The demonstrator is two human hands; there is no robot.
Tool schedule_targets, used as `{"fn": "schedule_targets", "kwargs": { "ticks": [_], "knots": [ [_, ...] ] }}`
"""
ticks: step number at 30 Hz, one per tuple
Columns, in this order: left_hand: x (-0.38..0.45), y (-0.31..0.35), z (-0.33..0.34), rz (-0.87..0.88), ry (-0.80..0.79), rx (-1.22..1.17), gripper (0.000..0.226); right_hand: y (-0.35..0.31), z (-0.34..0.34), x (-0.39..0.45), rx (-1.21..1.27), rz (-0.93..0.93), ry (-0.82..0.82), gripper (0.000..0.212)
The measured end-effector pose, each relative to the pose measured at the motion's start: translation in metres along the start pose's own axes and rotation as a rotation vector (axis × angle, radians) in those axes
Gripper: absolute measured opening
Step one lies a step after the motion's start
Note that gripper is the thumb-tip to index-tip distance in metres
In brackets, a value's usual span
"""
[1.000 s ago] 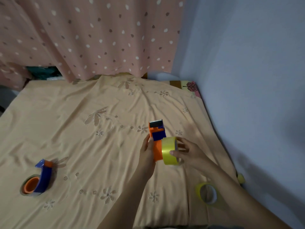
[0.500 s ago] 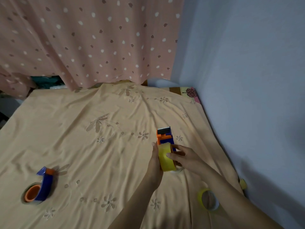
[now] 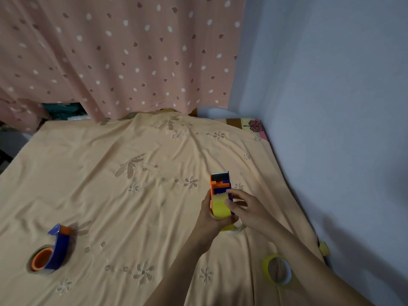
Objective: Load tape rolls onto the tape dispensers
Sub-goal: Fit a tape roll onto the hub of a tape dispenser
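An orange and blue tape dispenser [image 3: 219, 183] is held upright over the bed sheet, with a yellow tape roll [image 3: 220, 206] sitting in it. My left hand [image 3: 208, 214] grips the dispenser and roll from the left and below. My right hand [image 3: 245, 205] pinches the roll's right side with thumb and fingers. A second orange and blue dispenser [image 3: 51, 250], with a tape roll on it, lies on the sheet at the left. Another yellow tape roll [image 3: 277, 270] lies flat near the right edge, partly behind my right forearm.
A peach flowered sheet [image 3: 123, 195] covers the bed. A pink dotted curtain [image 3: 114, 56] hangs along the far side. A pale blue wall [image 3: 331, 107] runs close along the right edge.
The yellow roll has gone from beside the dispenser onto it. Both hands and the dispenser have shifted slightly away from me.
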State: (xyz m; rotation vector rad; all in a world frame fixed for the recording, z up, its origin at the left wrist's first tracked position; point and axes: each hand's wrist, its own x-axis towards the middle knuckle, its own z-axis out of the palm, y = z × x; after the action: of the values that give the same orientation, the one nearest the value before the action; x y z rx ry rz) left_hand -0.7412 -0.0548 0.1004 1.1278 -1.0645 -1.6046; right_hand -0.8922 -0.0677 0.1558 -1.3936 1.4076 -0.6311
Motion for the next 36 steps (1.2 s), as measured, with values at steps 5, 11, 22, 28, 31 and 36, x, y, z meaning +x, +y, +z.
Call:
{"fn": "schedule_targets", "kwargs": {
  "ticks": [5, 11, 22, 28, 31, 36],
  "knots": [
    [0.003, -0.002, -0.001, 0.011, 0.041, 0.084, 0.092, 0.001, 0.0, 0.007, 0.021, -0.102, 0.087, 0.015],
    [0.003, -0.007, 0.001, -0.015, 0.037, 0.117, 0.094, 0.0, 0.0, 0.012, 0.092, -0.057, 0.164, 0.008],
    [-0.005, 0.003, -0.01, -0.057, -0.005, -0.019, 0.076, 0.012, -0.004, 0.018, 0.135, 0.027, 0.359, 0.023],
    [-0.005, 0.009, -0.025, -0.146, 0.045, -0.218, 0.067, 0.02, 0.011, 0.022, 0.118, 0.18, 0.074, 0.032],
    [-0.006, 0.014, -0.031, -0.138, 0.065, -0.23, 0.062, 0.018, 0.025, 0.022, 0.129, 0.14, 0.047, 0.02],
    [-0.004, 0.017, -0.04, -0.152, 0.11, -0.223, 0.054, 0.013, 0.047, 0.024, 0.08, 0.14, 0.094, 0.008]
  ]
}}
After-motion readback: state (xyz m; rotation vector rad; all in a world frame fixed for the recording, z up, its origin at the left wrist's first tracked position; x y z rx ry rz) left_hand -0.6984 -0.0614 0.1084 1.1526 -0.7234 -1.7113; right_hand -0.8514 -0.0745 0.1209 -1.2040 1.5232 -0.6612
